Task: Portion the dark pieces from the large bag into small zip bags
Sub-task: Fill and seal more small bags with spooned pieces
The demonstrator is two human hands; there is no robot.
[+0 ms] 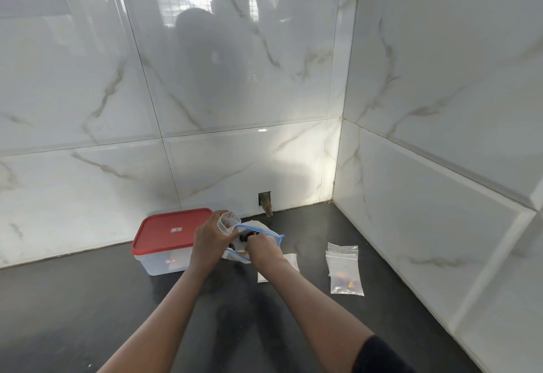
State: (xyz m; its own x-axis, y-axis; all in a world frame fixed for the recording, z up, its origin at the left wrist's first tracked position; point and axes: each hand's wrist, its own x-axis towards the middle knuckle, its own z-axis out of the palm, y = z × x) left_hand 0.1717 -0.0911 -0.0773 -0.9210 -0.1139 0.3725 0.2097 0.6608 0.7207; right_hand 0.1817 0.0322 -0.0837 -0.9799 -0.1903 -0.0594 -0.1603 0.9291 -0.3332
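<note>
Head view, only one. Forearms enter from bottom centre, bare, with a dark sleeve (382, 356) on the right arm at the lower right edge. Both reach over the black counter (88, 314) to the middle of the frame.

Left hand (210, 240): fingers curled round a small zip bag (227, 222), gripping it with the mouth held open and raised off the counter, just left of the large bag.

Right hand (263, 247): narrow grip, fingertips pinching dark pieces (245, 237) right at the mouth of the large bag (266, 230). That bag is clear with a blue zip edge, lies on the counter between the two hands, mouth facing the camera. More dark bits show inside it, count unclear.

Left of the hands: clear container (164, 262) with a red lid (173, 230) on, touching or just behind the left wrist; can't tell which.

Under the right wrist: white flat sheet (291, 261) on the counter, partly hidden.

Right of centre: two more small bags (343, 267) overlapping, flat on the counter, well apart from the hands; the nearer one holds a few orange and dark bits.

Behind: glossy marble-look tiled wall (264, 78), corner at right, small rough cutout (264, 199) at its base above the large bag.
</note>
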